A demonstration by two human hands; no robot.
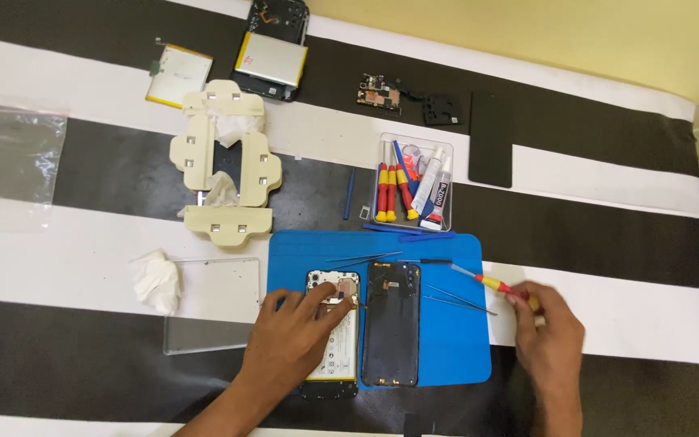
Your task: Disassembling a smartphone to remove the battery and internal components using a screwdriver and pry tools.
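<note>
Phone (335,336) with its back off is lying on the left part of the blue mat (455,340), close in front of you, and your left hand (293,340) is resting flat on it — fingers spread and pressing near the upper end, not clenched around anything. Just beside the phone on the right, a dark back cover (391,322) is lying lengthwise on the same mat, apart from your fingers. Your right hand (548,328) is sitting off the mat's right edge, pinching the handle end of a red and yellow screwdriver (491,283) whose shaft is pointing left across the top of the mat. Thin metal tweezers (456,299) are lying on the mat just below that shaft.

To the left of the mat, a clear plastic sheet (208,311) is lying flat with a crumpled white tissue (155,279) at its upper left corner. Farther back, a clear tray (416,182) is holding more red and yellow screwdrivers and a glue tube, and a cream-coloured clamp (224,162) is sitting to its left. At the far edge, a second opened phone (273,53), a loose battery (178,74) and a small circuit board (379,93) are lying well apart from your hands — all on the black and white striped cloth (608,226).
</note>
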